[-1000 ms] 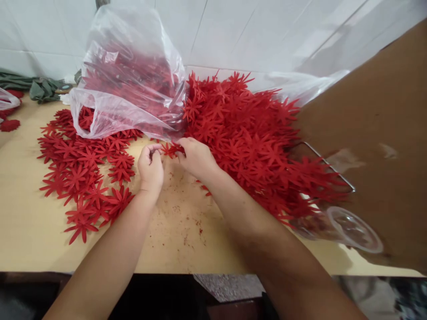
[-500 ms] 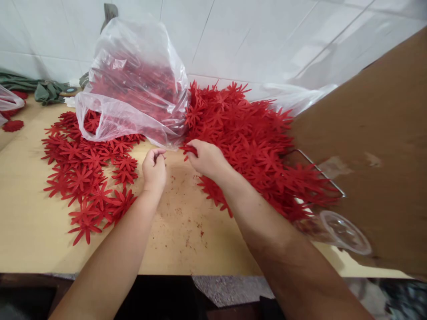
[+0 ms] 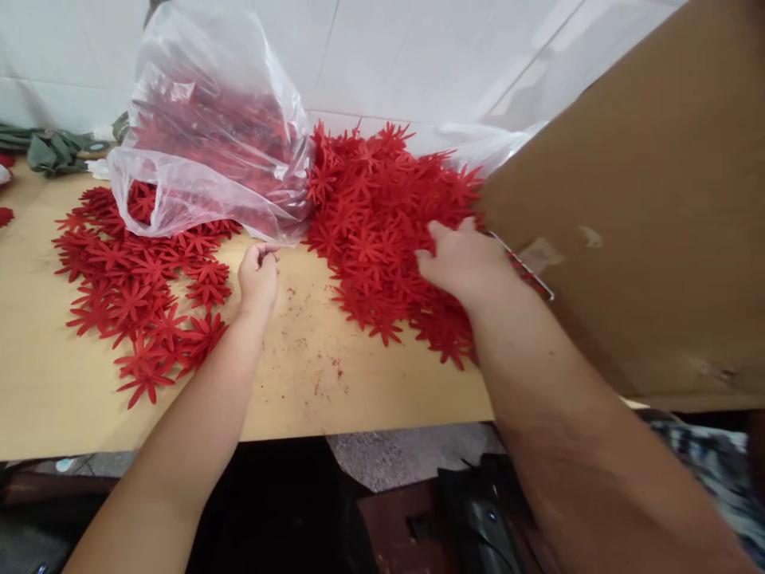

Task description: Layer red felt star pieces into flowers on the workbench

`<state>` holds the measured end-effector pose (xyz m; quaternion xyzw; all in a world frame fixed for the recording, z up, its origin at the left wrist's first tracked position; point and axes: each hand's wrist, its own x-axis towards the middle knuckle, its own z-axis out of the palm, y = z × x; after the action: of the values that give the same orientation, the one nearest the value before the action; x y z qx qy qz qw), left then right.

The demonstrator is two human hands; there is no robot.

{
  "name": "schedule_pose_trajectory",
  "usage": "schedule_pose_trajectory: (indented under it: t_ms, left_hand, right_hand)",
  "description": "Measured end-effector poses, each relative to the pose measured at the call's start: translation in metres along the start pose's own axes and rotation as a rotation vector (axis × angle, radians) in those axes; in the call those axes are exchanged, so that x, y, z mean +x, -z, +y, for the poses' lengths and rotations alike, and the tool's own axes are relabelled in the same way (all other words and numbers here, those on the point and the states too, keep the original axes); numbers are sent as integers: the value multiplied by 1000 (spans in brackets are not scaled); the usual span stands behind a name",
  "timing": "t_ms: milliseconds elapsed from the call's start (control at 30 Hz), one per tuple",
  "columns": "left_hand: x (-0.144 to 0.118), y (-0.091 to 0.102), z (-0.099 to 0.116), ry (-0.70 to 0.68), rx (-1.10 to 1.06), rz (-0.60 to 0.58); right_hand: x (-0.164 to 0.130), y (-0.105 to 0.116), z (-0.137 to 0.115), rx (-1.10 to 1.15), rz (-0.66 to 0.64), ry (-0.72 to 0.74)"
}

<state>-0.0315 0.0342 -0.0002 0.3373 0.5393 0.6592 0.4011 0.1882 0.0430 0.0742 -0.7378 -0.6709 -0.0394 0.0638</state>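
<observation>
1. Your right hand [image 3: 463, 259] lies on the far-right side of the red flower pile [image 3: 388, 215], fingers spread and pressed into it, just beside the cardboard [image 3: 627, 223]. It's flat rather than clamped — I see nothing pinched in it.
2. Your left hand [image 3: 258, 275] rests on the desk [image 3: 48, 383] at the bag's [image 3: 209, 135] lower edge, fingers curled together; whether a flower sits inside the curl, I cannot tell.
3. To do this well, I'd say: rake a small batch off the pile's edge rather than digging deep — the petals seem to interlock and would drag neighbours along.
4. Keep pulls toward the bare middle of the desk, away from the front edge.
5. Watch the metal wire [image 3: 526, 267] by your right hand; petals could snag there.
6. The flowers: flat, felt-like cutouts, bright red, many narrow pointed petals, all much alike.
7. Where they are: one heap against the wall right of the bag, a looser spread [image 3: 131, 295] on the desk left of your left hand, more inside the clear bag.
8. Red crumbs [image 3: 311, 375] dot the desk between your arms.
</observation>
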Motion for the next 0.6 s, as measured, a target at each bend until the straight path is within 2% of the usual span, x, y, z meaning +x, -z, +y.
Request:
schedule_pose_trajectory:
  t_ms: [100,200,267,333,400,500,600]
  left_hand:
    - [1,0,5,-16,-4,8]
    - [1,3,9,-66,-20,15]
    - [-1,7,13,-102,-30,14]
    - [-5,11,17,-124,-30,13]
    - [-9,15,20,-120,-26,18]
    - [-13,19,21,-80,-20,39]
    - [-12,19,15,-73,25,37]
  right_hand:
    - [-45,-18,-35,173,-20,272]
    - [-104,-41,-82,297,-147,581]
    - [-138,-52,-107,328,-229,710]
    - [-161,-58,-121,345,-238,731]
    - [-171,-59,-122,352,-219,707]
    - [-174,-59,-105,338,-188,637]
    - [-180,-60,-73,288,-147,513]
